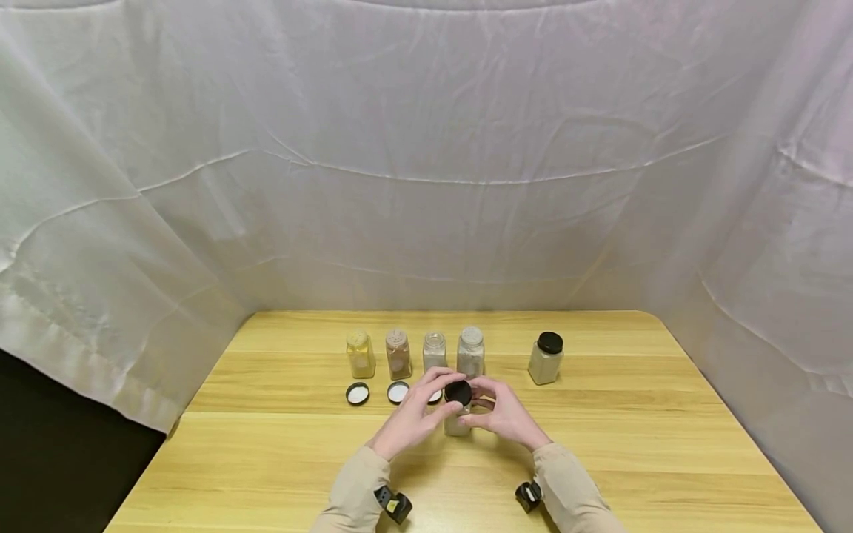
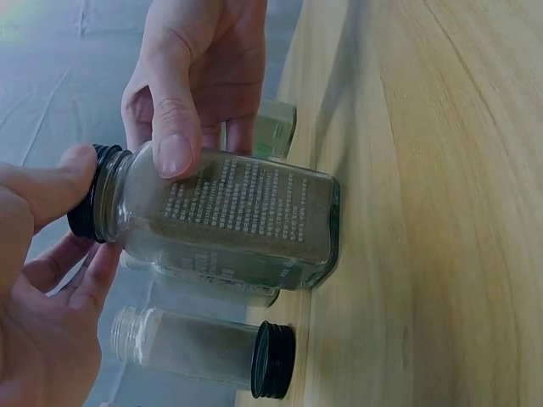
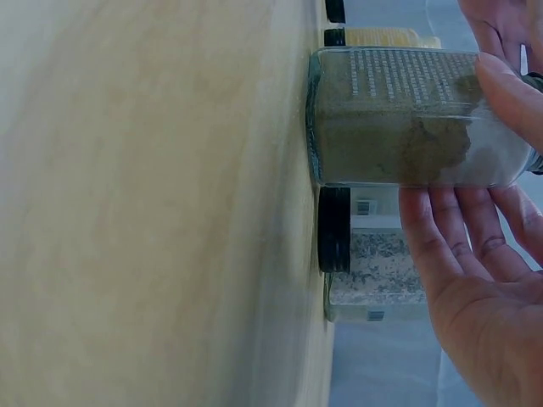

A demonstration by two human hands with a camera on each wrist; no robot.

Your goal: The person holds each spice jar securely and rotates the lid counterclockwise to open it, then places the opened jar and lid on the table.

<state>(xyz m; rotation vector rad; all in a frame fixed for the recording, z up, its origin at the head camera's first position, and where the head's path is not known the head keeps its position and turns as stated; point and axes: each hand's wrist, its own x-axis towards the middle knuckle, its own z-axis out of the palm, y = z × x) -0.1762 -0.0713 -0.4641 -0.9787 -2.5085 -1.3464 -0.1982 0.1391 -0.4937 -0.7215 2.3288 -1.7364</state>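
Observation:
A square glass spice jar (image 1: 457, 426) of brownish powder stands upright on the table in front of me, its black lid (image 1: 458, 393) on top. My left hand (image 1: 418, 416) pinches that lid between thumb and fingers. From the other side my right hand (image 1: 504, 411) grips the jar's upper body, with the thumb on the printed face in the left wrist view. Printed text covers one side of the glass (image 2: 246, 208). In the right wrist view, the powder (image 3: 390, 144) fills most of the jar, and its base meets the tabletop.
Behind stand a yellow-powder jar (image 1: 360, 357), a reddish-brown one (image 1: 398, 357), a clear-necked jar (image 1: 435, 351) and a grey-white one (image 1: 471, 354). Upturned black lids (image 1: 358, 394) lie before them, one partly behind my left hand. Rightward stands a black-lidded jar (image 1: 546, 361). Curtains surround the wooden table (image 1: 640, 429).

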